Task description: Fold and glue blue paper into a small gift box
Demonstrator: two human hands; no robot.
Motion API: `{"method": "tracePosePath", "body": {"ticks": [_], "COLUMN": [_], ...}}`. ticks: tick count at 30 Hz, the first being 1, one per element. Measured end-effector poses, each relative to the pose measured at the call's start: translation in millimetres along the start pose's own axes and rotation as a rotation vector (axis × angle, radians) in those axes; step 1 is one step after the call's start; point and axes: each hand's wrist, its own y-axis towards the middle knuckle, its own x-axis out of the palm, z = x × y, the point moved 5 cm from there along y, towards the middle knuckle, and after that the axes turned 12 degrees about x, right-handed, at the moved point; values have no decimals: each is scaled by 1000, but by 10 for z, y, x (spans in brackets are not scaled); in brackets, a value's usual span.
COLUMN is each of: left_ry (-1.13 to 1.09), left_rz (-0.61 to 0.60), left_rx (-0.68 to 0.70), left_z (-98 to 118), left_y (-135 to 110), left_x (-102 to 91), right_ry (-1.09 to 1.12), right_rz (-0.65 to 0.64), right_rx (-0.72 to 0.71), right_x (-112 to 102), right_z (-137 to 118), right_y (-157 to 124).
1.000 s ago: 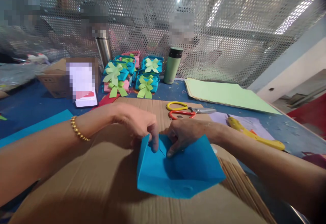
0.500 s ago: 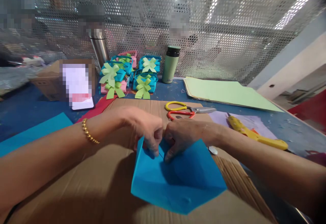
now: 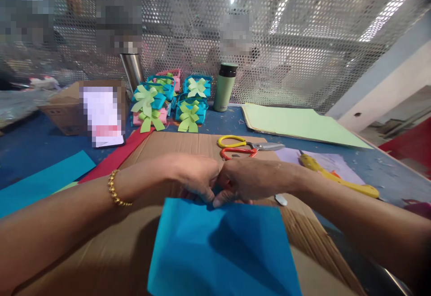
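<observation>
A blue paper sheet [image 3: 222, 251] lies partly folded on a brown cardboard sheet [image 3: 134, 260] in front of me. My left hand [image 3: 195, 177], with a gold bead bracelet on the wrist, pinches the sheet's far edge at its middle. My right hand [image 3: 249, 179] pinches the same edge, fingertips touching those of the left. Both hands are closed on the paper. The near part of the sheet tilts up toward me.
Yellow-and-red scissors [image 3: 242, 145] lie just beyond my hands. A yellow tool [image 3: 333, 177] lies on white paper to the right. Behind are blue and pink paper baskets with green bows [image 3: 168, 103], a green flask [image 3: 224, 87], a steel flask [image 3: 133, 69], green sheets [image 3: 296, 123], a cardboard box [image 3: 67, 107], and a perforated metal screen.
The blue paper has swung up and toward me and now looks larger and flatter. My hands have drawn together at its far edge, from inside the fold to a joint pinch.
</observation>
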Motion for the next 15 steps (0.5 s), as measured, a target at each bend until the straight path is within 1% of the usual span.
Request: {"method": "tracePosePath", "body": {"ticks": [2,4,6,8,9,12,15], "left_ry": [43,111,151,156,150,106,97], "left_rz": [30,66,87,82,69,21,33], "left_rx": [18,8,-9,-1,10,16,6], "left_z": [-4,-9,-12,-5,-2,-14,-23], "left_y": [-2,-10,-24,-34,-37,-45,-47], "left_x": [5,6,10,21,28,49,39], "right_ry": [0,11,30,40,49,92,142], "right_rz": [106,235,344,434,451,396,330], "right_rx": [28,16,-31,-94,-119,-175,-189], "right_x": [-78,-130,-116,-47,4,155,200], "right_z": [54,106,130,107,84,9,10], "right_y": [-101,-257,-465,-693,-793,-961,-915]}}
